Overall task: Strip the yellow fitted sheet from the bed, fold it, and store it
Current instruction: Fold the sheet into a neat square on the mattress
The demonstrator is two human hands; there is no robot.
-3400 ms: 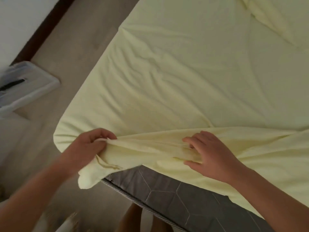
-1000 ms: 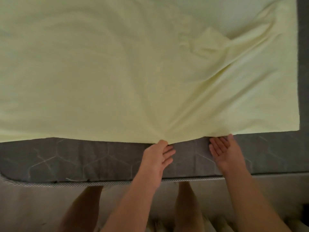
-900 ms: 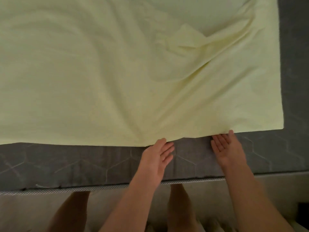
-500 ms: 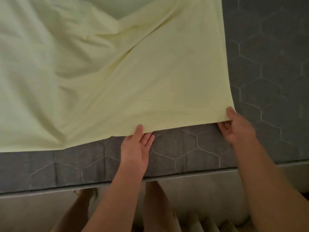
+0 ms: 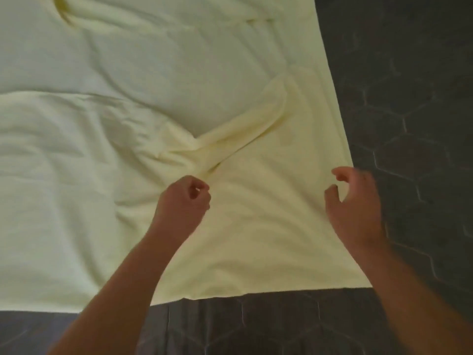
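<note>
Pale yellow sheet [image 5: 128,188] lies rumpled on the mattress [image 5: 409,124].

Dark grey quilted mattress [image 5: 409,98], bare along near and right edges, under a rumpled yellow sheet [image 5: 128,124].

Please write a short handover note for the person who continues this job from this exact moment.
Left hand: curled loosely over the sheet; whether it pinches cloth is unclear.
Right hand: open, fingers curved, above the sheet's right edge, holding nothing.
Sheet: off the corners, lying spread and wrinkled on the grey mattress, with a bunched ridge in the middle.
Done: stripping.
Left: smooth the ridge, finish folding, store it.
</note>
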